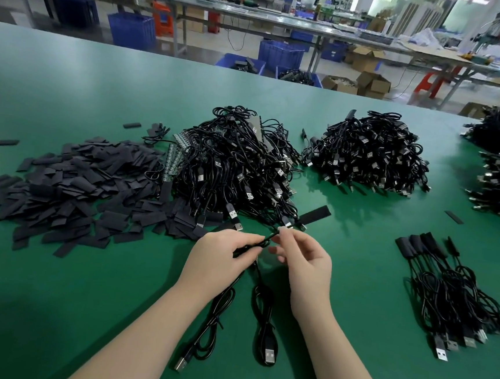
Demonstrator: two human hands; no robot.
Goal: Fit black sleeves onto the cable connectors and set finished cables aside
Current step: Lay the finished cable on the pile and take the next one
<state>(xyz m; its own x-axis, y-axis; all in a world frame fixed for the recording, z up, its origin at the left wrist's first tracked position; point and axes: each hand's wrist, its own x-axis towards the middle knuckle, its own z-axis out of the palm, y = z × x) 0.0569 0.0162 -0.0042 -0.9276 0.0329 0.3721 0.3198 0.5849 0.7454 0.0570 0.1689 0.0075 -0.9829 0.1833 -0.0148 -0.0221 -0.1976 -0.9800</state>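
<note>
The left hand (223,256) grips two black cables (248,249) while the right hand (303,260) pinches their connector end (285,228); aligning it squarely with a flat sleeve's (314,213) mouth should ease fitting.

On the counter (70,83), a sleeve pile (70,185) lies at left, a cable heap (236,164) at centre, another heap (369,157) behind right, finished cables (451,291) at lower right, hands (267,257) in front.
</note>
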